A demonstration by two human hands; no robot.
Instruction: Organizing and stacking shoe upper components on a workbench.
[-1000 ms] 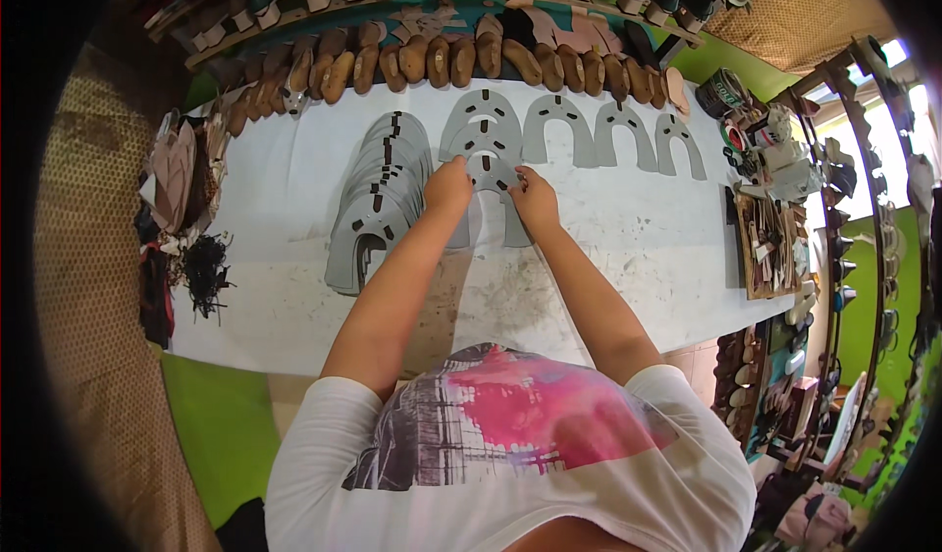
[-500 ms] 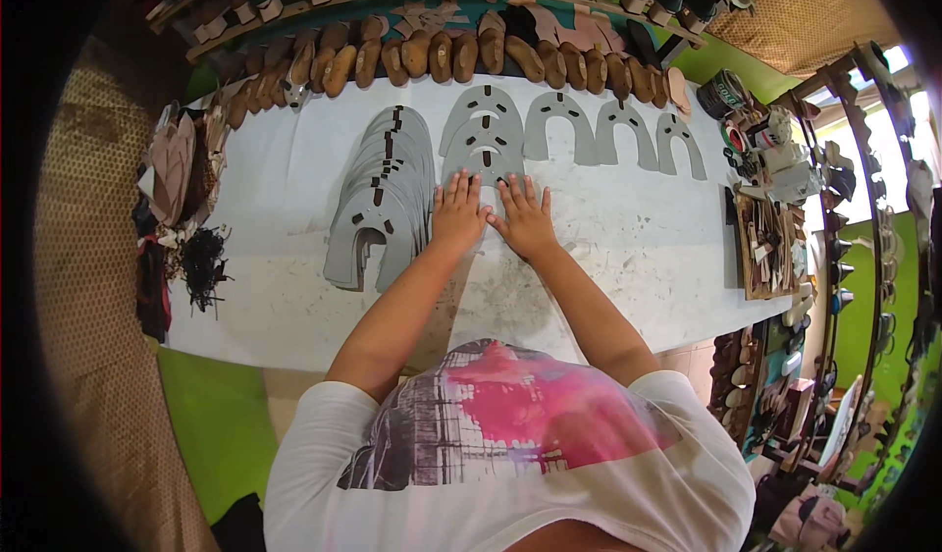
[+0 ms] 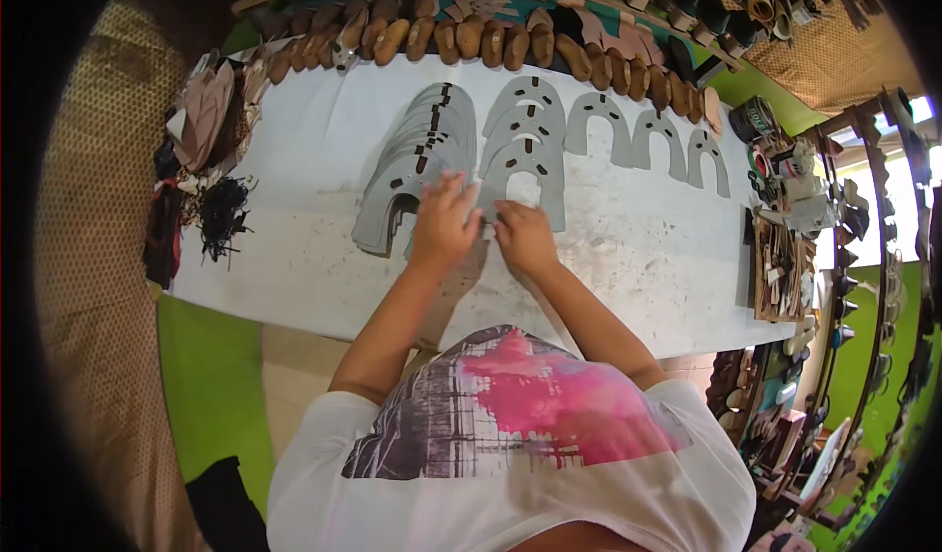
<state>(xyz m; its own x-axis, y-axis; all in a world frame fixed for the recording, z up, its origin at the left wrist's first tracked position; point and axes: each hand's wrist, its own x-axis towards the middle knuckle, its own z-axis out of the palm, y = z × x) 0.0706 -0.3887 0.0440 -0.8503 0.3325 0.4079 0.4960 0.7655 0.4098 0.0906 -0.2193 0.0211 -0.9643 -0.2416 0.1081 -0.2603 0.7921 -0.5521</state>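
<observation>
"Across the white table (image 3: 628,267), how much is laid out, and how much is left stacked?"

"Toward the far right corner, three single grey arches (image 3: 659,125) lie apart from one another. Left of these, a column of three overlapping arches (image 3: 531,120) runs toward the near edge. Most pieces, it appears, are still in the thick overlapping row (image 3: 417,164), left of the column."

"And the hands?"

"Left hand (image 3: 444,226): blurred, fingers loosely spread beside the row's near end, no piece visible in its grasp. Right hand (image 3: 525,238): fingers partly curled, near the column's nearest arch; whether it grips anything cannot be told."
</observation>
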